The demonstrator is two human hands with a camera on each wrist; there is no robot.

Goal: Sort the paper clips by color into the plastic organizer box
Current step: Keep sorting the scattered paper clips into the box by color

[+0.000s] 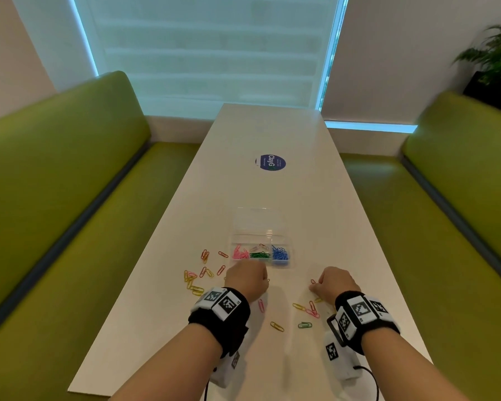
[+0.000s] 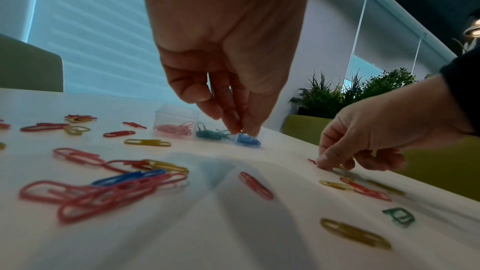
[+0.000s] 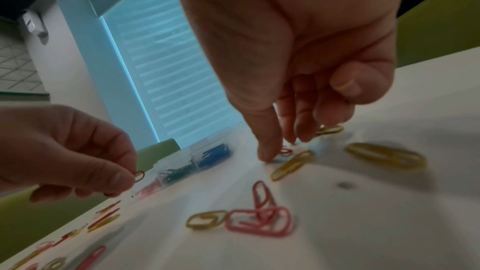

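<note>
The clear organizer box [image 1: 292,257] stands mid-table with its lid open behind it. Its compartments hold pink clips [image 1: 239,252], green clips [image 1: 259,255] and blue clips [image 1: 280,253]. My left hand [image 1: 248,277] hovers just in front of the box, and its thumb and finger pinch a red paper clip [image 3: 139,175]. My right hand [image 1: 333,282] is down on the table to the right, thumb and fingertips [image 3: 265,154] closed round another red clip [image 3: 285,151] that lies there. Loose red, yellow and pink clips [image 1: 197,280] are scattered at the left. More loose clips [image 1: 307,311] lie between my wrists.
The long white table [image 1: 272,192] carries a round blue sticker [image 1: 272,162] farther away. Green benches [image 1: 55,183] flank both long sides. A potted plant [image 1: 495,56] stands at the far right. The near table edge lies just below my forearms.
</note>
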